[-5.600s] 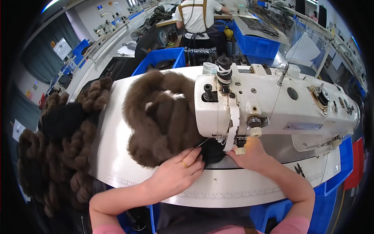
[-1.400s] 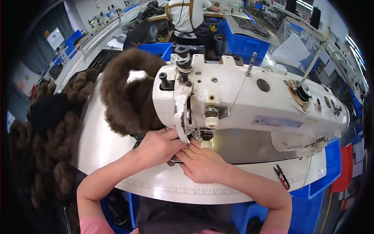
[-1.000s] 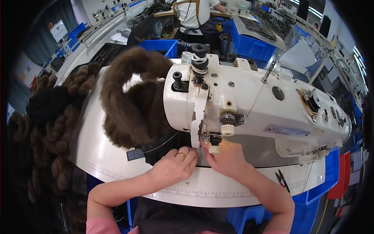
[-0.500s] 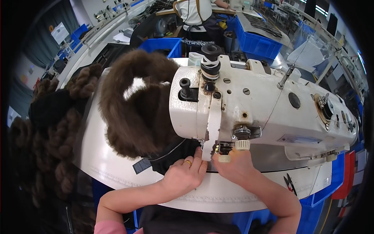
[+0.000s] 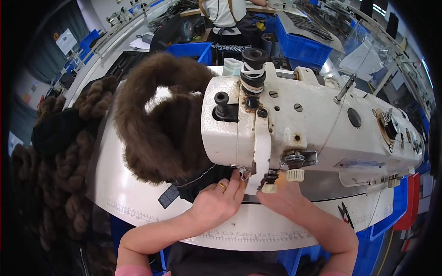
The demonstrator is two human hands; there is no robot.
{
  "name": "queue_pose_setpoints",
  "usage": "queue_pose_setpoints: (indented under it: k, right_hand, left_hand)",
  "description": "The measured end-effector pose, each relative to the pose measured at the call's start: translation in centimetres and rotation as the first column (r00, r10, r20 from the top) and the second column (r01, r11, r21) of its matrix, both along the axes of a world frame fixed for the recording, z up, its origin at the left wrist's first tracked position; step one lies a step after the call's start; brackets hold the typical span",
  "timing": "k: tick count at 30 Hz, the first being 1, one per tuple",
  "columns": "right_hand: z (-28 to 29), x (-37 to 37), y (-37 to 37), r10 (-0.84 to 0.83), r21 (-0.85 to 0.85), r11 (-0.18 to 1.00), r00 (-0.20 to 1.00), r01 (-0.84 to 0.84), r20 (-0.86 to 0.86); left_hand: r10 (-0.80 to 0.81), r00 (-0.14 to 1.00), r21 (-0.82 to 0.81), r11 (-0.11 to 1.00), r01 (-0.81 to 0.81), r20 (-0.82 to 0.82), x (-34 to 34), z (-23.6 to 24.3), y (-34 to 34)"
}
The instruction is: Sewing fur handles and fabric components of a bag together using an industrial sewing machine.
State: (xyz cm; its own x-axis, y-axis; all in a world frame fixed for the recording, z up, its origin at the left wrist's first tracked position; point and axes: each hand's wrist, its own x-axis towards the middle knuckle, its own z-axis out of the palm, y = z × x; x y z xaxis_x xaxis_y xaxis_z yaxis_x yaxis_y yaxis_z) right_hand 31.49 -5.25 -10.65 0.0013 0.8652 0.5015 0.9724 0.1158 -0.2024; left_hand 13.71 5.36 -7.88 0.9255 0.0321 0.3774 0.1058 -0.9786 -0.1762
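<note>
A white sewing machine (image 5: 313,129) stands over the white table (image 5: 115,175). Left of its head lies a brown fur loop (image 5: 138,115) attached to black fabric (image 5: 200,184) with a metal zipper; a dark tag (image 5: 168,195) sticks out below. My left hand (image 5: 218,204), with a gold ring, presses this fabric beside the needle area, fingers close together. My right hand (image 5: 285,198) is right of the presser area, its fingertips hidden behind machine parts.
Brown fur and black pieces (image 5: 60,170) are heaped on the left. Red-handled snips (image 5: 345,215) lie at right. Blue bins (image 5: 299,43), a red bin (image 5: 405,202) and a co-worker (image 5: 223,23) at a bench surround the station.
The zipper and tag, hidden earlier, now show. My hands, overlapping 1.4 seconds ago, have separated. Over the last second my left fingers have crept up toward the needle.
</note>
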Motion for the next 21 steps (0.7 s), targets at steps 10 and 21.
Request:
queue_pose_setpoints:
  k: [10,21]
  right_hand:
    - [0.8,0.2,0.9,0.011,-0.096,0.995,0.997,-0.018,-0.073]
    - [0.5,0.7,1.2,0.086,-0.003,0.996,0.99,-0.087,-0.112]
  left_hand:
    - [0.109,0.993,-0.087,0.99,-0.112,-0.034,0.2,-0.3,-0.5]
    - [-0.001,0.952,-0.172,0.984,-0.054,-0.305,1.2,6.8,3.6]
